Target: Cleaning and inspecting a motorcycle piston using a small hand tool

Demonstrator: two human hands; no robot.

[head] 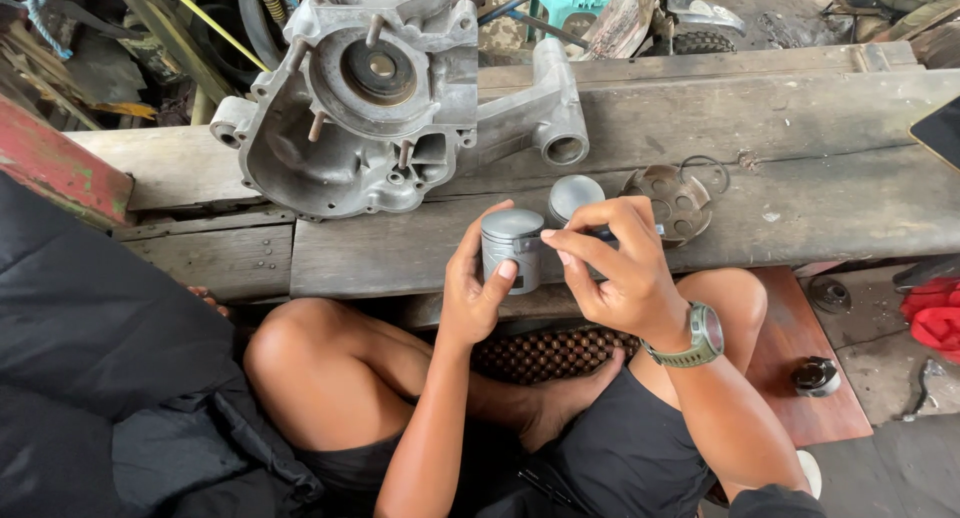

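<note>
My left hand [470, 288] grips a grey metal piston [512, 246] upright, thumb across its lower skirt. My right hand [618, 268], with a green watch on the wrist, pinches the piston's upper right edge with its fingertips and holds a small dark tool whose shape I cannot make out. Just behind them, a second piston [574, 195] stands on the wooden bench [800, 198].
A large aluminium engine crankcase [370, 98] lies on the bench at the left. A round perforated metal plate [678, 200] and a wire ring [706, 166] lie to the right. A small round dark part [817, 376] sits on a red board below. Dark cloth [90, 358] fills the lower left.
</note>
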